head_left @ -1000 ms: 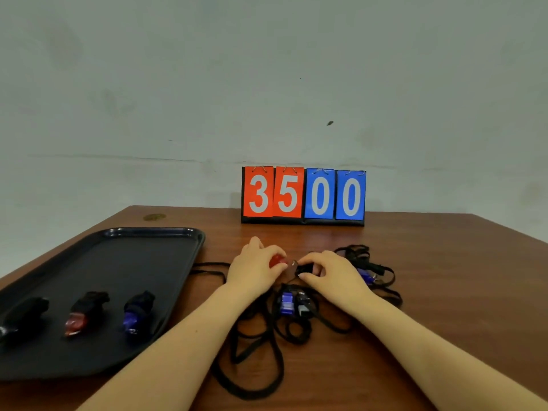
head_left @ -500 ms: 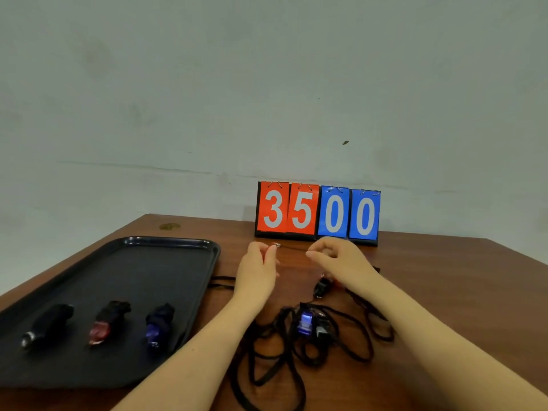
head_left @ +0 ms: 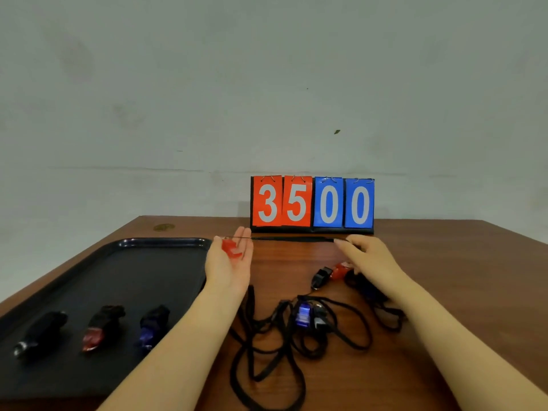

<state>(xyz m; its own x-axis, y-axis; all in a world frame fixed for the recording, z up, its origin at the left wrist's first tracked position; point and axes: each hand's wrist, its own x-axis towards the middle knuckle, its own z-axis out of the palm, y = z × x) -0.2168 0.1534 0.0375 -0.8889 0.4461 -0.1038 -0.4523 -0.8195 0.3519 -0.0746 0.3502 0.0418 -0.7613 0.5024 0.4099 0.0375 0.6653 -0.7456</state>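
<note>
A small red whistle [head_left: 232, 250] lies on the upturned palm of my left hand [head_left: 229, 264], whose fingers are straight. From the whistle's metal ring a black lanyard [head_left: 292, 239] runs taut to the right. My right hand [head_left: 367, 258] pinches the lanyard's other end between thumb and fingertips. Both hands hover above the wooden table [head_left: 444, 277], in front of the scoreboard.
A black tray [head_left: 133, 280] at the left holds a black whistle [head_left: 38, 333], a red whistle [head_left: 100, 324] and a blue whistle [head_left: 154, 324]. A tangle of lanyards [head_left: 267, 351] with a blue whistle [head_left: 304, 317] and a red-black whistle [head_left: 332, 274] lies centre. A scoreboard [head_left: 312, 203] reads 3500.
My hands have risen and moved apart, stretching the lanyard straight between them. The left hand turned palm up and uncurled, showing the red whistle.
</note>
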